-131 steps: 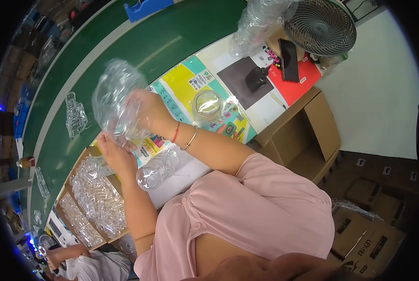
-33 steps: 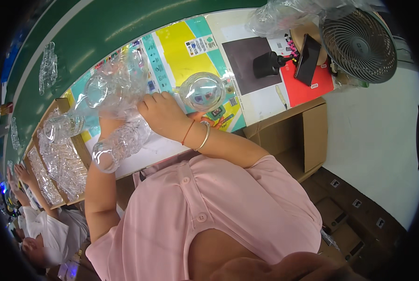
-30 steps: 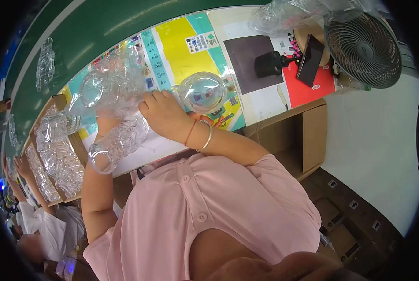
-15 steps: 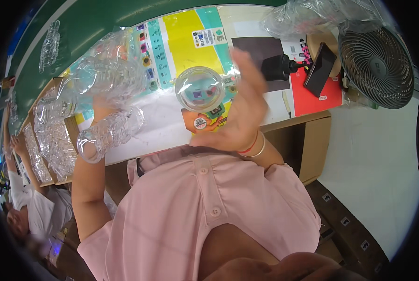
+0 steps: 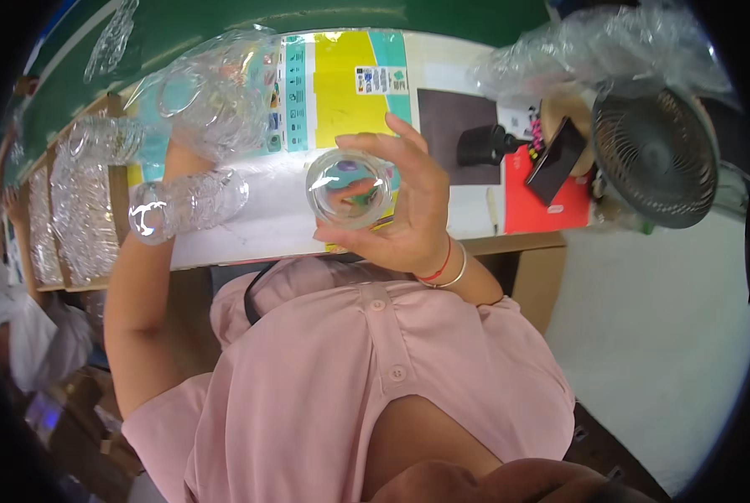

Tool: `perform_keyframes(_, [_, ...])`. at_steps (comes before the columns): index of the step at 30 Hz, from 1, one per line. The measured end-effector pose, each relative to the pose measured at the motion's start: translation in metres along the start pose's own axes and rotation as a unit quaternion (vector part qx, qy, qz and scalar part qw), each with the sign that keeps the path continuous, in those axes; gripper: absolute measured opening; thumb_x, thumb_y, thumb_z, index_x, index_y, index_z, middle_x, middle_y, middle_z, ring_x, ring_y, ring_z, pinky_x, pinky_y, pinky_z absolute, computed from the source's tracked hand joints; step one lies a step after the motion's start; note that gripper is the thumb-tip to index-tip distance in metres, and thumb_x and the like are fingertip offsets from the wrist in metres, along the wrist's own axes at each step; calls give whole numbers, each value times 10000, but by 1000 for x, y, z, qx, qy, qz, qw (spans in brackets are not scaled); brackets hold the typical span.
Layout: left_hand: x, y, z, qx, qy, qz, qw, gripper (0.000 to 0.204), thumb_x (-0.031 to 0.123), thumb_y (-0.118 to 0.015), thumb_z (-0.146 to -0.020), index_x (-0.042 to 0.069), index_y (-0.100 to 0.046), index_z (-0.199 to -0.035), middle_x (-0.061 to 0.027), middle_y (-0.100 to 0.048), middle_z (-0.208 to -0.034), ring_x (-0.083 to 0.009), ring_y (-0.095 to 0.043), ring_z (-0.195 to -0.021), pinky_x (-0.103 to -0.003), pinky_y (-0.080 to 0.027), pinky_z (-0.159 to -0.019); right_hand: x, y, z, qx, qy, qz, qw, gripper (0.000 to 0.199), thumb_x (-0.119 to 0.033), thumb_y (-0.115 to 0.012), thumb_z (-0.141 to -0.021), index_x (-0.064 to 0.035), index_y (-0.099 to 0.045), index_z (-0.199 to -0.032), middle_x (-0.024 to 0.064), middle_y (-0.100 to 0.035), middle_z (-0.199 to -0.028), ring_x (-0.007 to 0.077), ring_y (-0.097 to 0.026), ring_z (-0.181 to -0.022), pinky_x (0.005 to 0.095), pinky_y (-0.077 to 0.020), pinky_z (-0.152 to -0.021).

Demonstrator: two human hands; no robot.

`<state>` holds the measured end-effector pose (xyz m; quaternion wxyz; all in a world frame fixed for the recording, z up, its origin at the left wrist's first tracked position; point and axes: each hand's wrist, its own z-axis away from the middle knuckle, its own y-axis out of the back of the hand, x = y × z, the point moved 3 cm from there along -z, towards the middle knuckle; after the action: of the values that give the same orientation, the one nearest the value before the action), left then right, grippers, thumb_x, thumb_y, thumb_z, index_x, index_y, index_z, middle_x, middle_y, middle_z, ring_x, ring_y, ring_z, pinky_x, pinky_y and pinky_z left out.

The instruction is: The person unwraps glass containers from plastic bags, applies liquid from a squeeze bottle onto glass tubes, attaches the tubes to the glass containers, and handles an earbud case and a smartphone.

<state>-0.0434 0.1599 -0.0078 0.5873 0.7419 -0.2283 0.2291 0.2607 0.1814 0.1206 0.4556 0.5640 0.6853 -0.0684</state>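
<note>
Hands (image 5: 421, 205) at clear containers (image 5: 350, 191)

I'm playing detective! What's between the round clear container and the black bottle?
The right hand comes first, then part of the dark sheet, as the head view shows.

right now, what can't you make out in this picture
All in the head view:
1. Left hand: its fingers and grip, obscured by crumpled clear plastic.
2. Right hand: firm contact with the round clear container, unclear from above.
3. Cardboard box: its inside, mostly hidden by the table.
4. Plastic bundle: its top, cut off by the upper edge.
</note>
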Motion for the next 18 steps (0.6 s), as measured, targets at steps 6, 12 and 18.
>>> perform_keyframes(6, [0, -5, -7, 32, -27, 3, 999, 287, 164, -622, -749, 57, -584, -1013, -149, -584, -969, -309, -548, -929, -380, -438, -817, -30, 5, -6, -49, 30, 52, 997, 712, -396, -856, -572, -10, -568, -1095, 105, -645, -1028, 227, -617, -970, 429, -302, -1008])
perform_keyframes(12, [4, -10, -14, 48, -48, -2, 998, 294, 163, -628, -733, 59, -582, -1005, -149, -579, -964, -315, -540, -934, -383, -434, -823, -50, 10, 10, 54, 40, 76, 995, 710, -348, -863, -576, -13, -543, -1115, 107, -639, -1026, 236, -604, -949, 420, -306, -989])
perform_keyframes(18, [1, -13, -23, 48, -69, -10, 996, 302, 162, -634, -717, 61, -581, -996, -148, -573, -959, -321, -532, -939, -387, -429, -829, -65, 16, 32, 124, 14, 112, 986, 730, -313, -863, -583, -24, -504, -1149, 116, -620, -1056, 257, -587, -946, 438, -306, -980])
